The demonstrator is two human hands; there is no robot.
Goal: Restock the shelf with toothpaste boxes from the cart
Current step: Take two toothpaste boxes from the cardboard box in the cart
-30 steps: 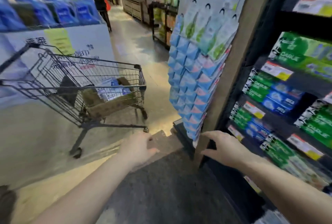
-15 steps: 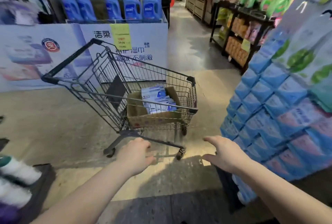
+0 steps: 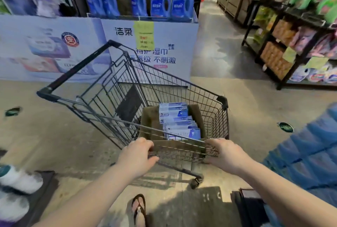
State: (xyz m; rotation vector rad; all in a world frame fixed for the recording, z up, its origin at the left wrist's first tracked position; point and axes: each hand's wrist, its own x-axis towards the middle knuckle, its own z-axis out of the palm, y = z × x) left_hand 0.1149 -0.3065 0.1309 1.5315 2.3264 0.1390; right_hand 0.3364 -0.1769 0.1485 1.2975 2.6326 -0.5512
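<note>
1. The wire cart [image 3: 217,117] stands on the floor [image 3: 54,135] in the aisle, its near rim toward the person.
2. The left hand [image 3: 136,155] curls over that near rim at its left end, gripping the wire.
3. The right hand [image 3: 224,154] grips the same rim at the right corner.
4. The toothpaste boxes [image 3: 177,121] lie stacked in an open cardboard carton [image 3: 149,123] in the basket's front end.

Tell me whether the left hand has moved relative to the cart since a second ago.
Yes. The left hand has gone forward to the shopping cart, which stands in front of the blue-and-white display stand, and now rests on its near rim; earlier it was short of the cart.
</note>
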